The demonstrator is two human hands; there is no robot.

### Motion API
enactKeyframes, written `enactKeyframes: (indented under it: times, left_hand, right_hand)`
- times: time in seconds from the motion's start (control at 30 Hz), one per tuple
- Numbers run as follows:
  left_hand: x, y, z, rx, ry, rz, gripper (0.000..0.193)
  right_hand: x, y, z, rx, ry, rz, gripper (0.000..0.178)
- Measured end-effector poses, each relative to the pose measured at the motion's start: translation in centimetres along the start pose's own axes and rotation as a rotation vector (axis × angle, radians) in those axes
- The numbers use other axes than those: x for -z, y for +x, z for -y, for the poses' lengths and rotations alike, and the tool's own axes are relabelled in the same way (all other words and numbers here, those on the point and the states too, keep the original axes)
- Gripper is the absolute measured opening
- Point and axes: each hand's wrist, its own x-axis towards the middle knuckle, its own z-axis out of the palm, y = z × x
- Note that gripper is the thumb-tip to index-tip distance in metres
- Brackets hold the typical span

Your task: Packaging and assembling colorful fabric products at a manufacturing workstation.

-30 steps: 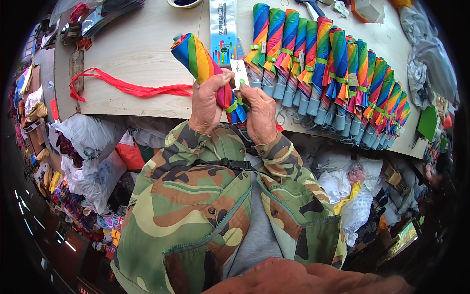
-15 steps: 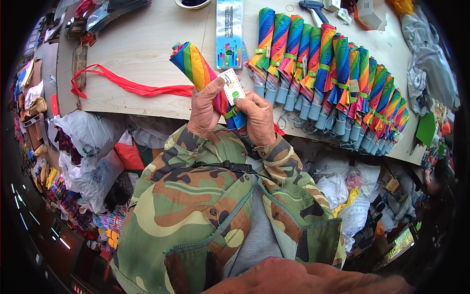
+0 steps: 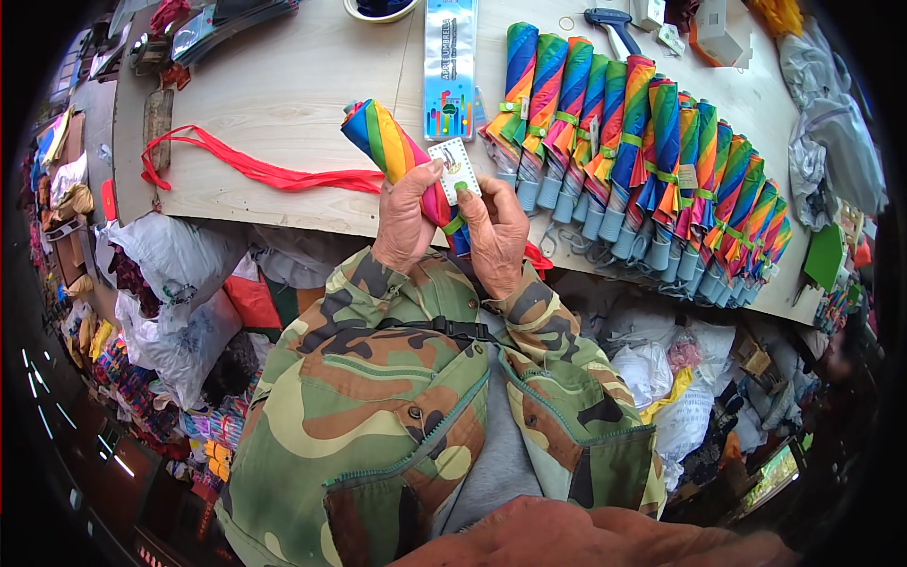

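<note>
A folded rainbow-striped umbrella [image 3: 385, 140] slants between my hands above the table's near edge, its top end pointing up and left. My left hand [image 3: 406, 219] wraps around its middle, thumb up beside a small white printed card [image 3: 452, 170] with a green spot. Closed at the card's lower edge, my right hand [image 3: 496, 236] presses its thumb there. The umbrella's lower end is partly hidden behind that hand. A green strap circles the umbrella just below the card. To the right lies a fanned row of similar folded umbrellas [image 3: 631, 123] with light-blue handles and green straps.
A long red strap [image 3: 255, 167] lies across the table [image 3: 255, 94] at left. Beyond my hands is a flat blue printed sleeve [image 3: 450, 71]. A bowl [image 3: 380, 8], a blue gun-shaped tool [image 3: 614, 30] and small boxes sit farther back. White bags [image 3: 179, 255] are below the table edge.
My right thumb has straightened upward along the card's lower edge as that hand turned slightly. The umbrella and card remain in my left hand; the whole view has shifted a little.
</note>
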Motion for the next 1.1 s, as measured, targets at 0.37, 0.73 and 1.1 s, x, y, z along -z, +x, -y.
enactKeyframes:
  times: [0.37, 0.73, 1.1]
  left_hand:
    - [0.2, 0.1, -1.1, 0.120, 0.048, 0.092, 0.041]
    - [-0.1, 0.3, -2.8, 0.084, 0.279, 0.093, 0.041]
    - [-0.6, 3.0, -10.8, -0.006, 0.331, 0.337, 0.046]
  right_hand:
    - [-0.2, 0.7, 0.9, -0.090, -0.180, 0.187, 0.023]
    - [-1.3, 1.7, 1.1, 0.187, -0.522, 0.435, 0.044]
    - [0.5, 4.2, 1.0, -0.263, -0.408, 0.805, 0.061]
